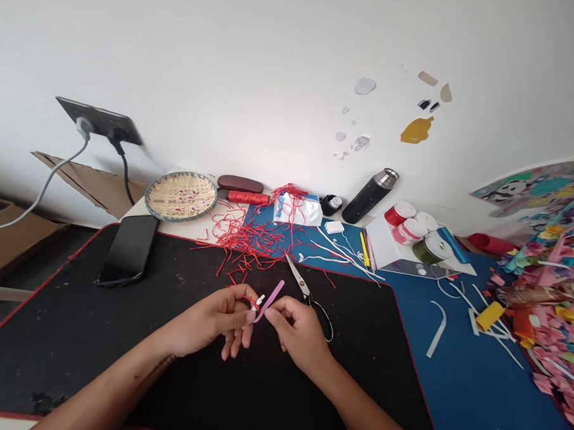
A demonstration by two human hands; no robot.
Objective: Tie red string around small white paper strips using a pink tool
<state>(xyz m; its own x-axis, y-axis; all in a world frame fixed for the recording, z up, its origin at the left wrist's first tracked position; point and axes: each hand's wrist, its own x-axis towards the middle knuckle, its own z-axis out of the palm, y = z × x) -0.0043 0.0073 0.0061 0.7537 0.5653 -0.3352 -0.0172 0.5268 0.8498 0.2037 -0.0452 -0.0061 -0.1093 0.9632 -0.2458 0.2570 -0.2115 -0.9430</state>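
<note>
My left hand (pixel 230 317) pinches a small white piece (pixel 260 300) with red thread tied about it. The fingertips of my right hand (pixel 298 333) are closed on a narrow purple strip (pixel 276 295), whose lower end reaches the left thumb. The upper end of the strip sticks up free, curved and rounded. Both hands are over a black mat (pixel 203 389). Just beyond the right hand lie scissors (pixel 303 285) with black handles, blades pointing away. How the white piece and the strip meet is hidden by the fingers.
Red thread clippings (pixel 252 242) are heaped past the mat near a woven basket (pixel 183 198) and a red spool (pixel 247 198). A phone (pixel 128 249) lies left. Beyond stand a black flask (pixel 371 196) and paint jars (pixel 410 232). Colourful folded paper (pixel 555 328) is piled right.
</note>
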